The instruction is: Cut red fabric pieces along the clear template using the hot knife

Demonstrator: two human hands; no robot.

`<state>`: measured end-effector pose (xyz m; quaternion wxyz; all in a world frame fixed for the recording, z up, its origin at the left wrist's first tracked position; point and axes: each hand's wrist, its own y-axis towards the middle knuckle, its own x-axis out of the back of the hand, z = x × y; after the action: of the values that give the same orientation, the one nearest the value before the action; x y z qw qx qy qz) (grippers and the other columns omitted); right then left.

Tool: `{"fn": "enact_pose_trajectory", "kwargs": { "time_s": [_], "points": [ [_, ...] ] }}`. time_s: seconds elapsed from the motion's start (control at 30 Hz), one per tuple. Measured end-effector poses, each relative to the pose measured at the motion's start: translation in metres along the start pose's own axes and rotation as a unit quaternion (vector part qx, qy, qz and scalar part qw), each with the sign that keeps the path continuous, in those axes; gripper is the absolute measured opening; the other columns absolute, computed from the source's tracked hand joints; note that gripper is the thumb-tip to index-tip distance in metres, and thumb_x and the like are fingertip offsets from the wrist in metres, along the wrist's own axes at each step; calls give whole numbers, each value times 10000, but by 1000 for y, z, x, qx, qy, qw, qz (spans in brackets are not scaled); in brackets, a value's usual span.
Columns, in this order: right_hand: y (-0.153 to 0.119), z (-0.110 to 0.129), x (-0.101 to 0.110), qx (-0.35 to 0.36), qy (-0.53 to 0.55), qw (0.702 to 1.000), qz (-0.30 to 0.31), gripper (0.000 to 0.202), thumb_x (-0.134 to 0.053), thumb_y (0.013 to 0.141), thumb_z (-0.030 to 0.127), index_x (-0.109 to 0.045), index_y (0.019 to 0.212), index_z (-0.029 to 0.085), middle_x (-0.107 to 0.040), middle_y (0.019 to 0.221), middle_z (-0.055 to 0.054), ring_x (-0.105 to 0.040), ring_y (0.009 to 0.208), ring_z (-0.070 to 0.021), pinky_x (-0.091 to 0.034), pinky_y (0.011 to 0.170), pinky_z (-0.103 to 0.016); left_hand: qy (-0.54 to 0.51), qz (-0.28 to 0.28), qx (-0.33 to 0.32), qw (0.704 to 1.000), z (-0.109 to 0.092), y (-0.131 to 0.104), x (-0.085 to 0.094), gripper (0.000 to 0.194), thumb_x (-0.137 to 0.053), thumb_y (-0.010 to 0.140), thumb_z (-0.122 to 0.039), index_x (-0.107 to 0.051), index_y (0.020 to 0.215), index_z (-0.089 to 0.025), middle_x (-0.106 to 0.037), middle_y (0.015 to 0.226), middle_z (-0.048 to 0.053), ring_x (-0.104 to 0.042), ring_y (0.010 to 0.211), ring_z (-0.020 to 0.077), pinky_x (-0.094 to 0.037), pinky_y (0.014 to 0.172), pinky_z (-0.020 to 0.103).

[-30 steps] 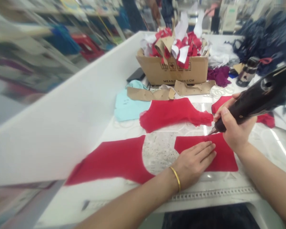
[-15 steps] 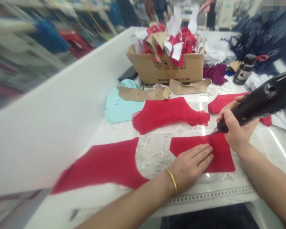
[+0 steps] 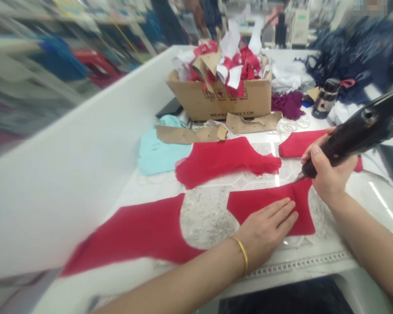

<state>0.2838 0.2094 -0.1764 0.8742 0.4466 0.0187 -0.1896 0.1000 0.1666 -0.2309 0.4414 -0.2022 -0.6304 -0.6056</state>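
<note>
My left hand lies flat on a red fabric piece, its fingers stretched out toward the right. Above the piece's right part, my right hand is wrapped round the front end of a black handheld tool. The tool's narrow metal tip meets the fabric's upper edge, just beyond my left fingertips. Another red piece lies at the left, and a third lies behind, with a ragged right end. A smaller red piece is partly behind my right hand.
A cardboard box of red and white scraps stands at the back. Light blue fabric, brown strips and a dark bottle lie or stand around it. A white wall bounds the left; a measuring tape runs along the front.
The view has shifted slightly. The tool tip and my right hand have moved a little right relative to the fabric. My left hand still presses on it, slightly further right.
</note>
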Motion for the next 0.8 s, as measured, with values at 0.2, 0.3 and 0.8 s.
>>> {"fn": "enact_pose_trajectory", "kwargs": {
  "time_s": [0.2, 0.3, 0.8],
  "points": [
    [1, -3, 7, -4, 1, 1000, -27, 214, -673, 811, 156, -535, 967, 204, -587, 659, 47, -590, 537, -133, -489, 542, -295, 12, -12, -17, 1000, -1, 19, -18, 360, -342, 1006, -61, -644, 1198, -22, -663, 1268, 147, -628, 1226, 260, -549, 1059, 372],
    [-1, -6, 9, -17, -15, 998, -51, 160, -685, 803, 194, -530, 845, 187, -584, 665, 25, -602, 571, -140, -511, 584, -314, -3, -9, -23, 1000, 0, 21, -23, 355, -344, 1003, -57, -637, 1197, -10, -667, 1257, 153, -631, 1220, 260, -554, 1052, 376],
    [-4, -16, 8, -26, -71, 994, -77, 337, -705, 794, 357, -509, 1015, 194, -559, 846, -32, -583, 770, -176, -545, 762, -397, -33, 19, -32, 999, 2, 16, -22, 384, -350, 972, -39, -623, 1241, -5, -637, 1313, 161, -586, 1289, 261, -546, 1076, 387]
  ]
}}
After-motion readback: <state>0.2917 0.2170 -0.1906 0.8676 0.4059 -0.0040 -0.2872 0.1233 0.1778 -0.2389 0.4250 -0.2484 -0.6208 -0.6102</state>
